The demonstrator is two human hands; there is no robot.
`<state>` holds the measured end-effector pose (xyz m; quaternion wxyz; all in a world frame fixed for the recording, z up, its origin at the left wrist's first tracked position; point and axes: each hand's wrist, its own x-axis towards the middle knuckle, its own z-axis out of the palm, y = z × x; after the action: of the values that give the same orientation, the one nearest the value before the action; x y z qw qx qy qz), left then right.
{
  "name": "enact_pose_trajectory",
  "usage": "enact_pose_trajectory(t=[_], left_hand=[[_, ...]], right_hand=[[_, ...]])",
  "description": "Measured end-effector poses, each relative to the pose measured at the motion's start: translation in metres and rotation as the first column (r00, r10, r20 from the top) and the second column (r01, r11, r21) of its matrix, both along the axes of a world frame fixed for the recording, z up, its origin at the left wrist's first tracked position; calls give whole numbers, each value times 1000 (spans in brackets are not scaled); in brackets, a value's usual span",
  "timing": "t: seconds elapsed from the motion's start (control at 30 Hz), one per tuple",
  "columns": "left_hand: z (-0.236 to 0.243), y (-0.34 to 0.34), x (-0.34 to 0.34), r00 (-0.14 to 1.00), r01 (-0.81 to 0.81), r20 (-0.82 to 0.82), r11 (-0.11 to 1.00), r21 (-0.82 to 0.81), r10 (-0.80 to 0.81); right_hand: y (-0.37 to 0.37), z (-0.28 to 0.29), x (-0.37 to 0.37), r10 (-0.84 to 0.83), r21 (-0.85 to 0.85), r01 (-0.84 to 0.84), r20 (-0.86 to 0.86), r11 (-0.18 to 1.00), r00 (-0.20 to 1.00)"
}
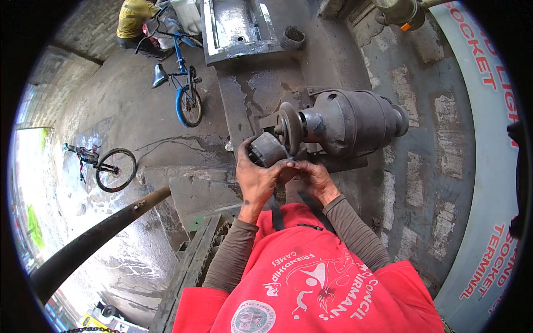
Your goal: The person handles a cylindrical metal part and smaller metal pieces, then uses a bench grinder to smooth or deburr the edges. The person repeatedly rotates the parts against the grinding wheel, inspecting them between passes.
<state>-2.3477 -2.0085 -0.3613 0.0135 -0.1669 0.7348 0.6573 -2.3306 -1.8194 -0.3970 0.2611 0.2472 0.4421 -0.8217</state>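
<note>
In my left hand [256, 180] is a grey cylindrical metal part [267, 149], fingers wrapped round its left side and thumb along its near side. My right hand [317, 182] is closed at the part's near right end, its fingertips beside the left thumb. What lies under those fingers is partly hidden. Just right of the metal part stands a round grinding wheel [291, 129], very close to it; whether they touch I cannot tell. The wheel sits on the shaft of a large dark electric motor [355, 123].
A blue bicycle [182, 72] stands far left, near a person in a yellow shirt [136, 19]. Another bicycle [115, 169] is further left. A rectangular basin [214, 47] and small bucket [292, 38] lie beyond. A thick pole [105, 236] slants at lower left; a banner [472, 183] curves right.
</note>
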Motion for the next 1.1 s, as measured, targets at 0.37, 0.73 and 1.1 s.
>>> enact_pose_trajectory(t=[0.37,0.73,1.1], left_hand=[[31,-5,19,999,28,27,993,-113,-25],[42,9,24,993,67,-82,977,-201,-85],[-1,-20,29,963,-59,260,895,442,-64]], right_hand=[[12,-25,-7,204,-332,-191,2,924,979],[17,-49,-7,127,-575,-130,-46,808,991],[27,11,20,535,318,-498,-33,806,844]])
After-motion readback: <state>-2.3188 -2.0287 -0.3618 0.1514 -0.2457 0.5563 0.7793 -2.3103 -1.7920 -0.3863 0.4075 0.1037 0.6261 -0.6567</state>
